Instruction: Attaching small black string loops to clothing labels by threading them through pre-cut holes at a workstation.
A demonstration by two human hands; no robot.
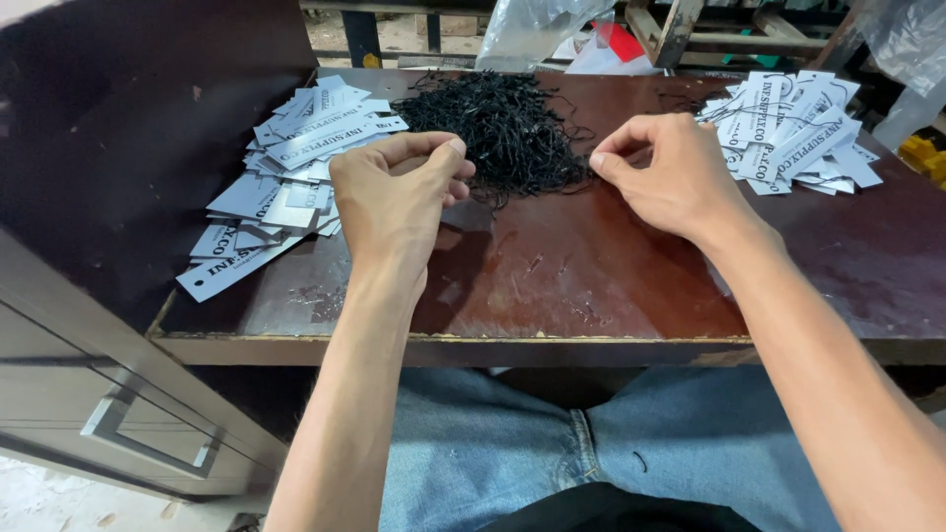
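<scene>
Heap of black strings [498, 123] at the far middle of the brown tabletop [591, 286], tangled, strands running every way, no single long axis. Left hand [399, 197] pinches thumb to fingertips at its near edge; right hand [670, 177] pinches likewise; any strand held too fine to tell. Grey tags [296, 167] lie left, strung tags [788, 128] right.

A loose heap of grey rectangular tags [296, 167] with dark print lies at ten o'clock on the table. A second heap of grey tags [793, 128], strung with black cord, lies at two o'clock.
</scene>
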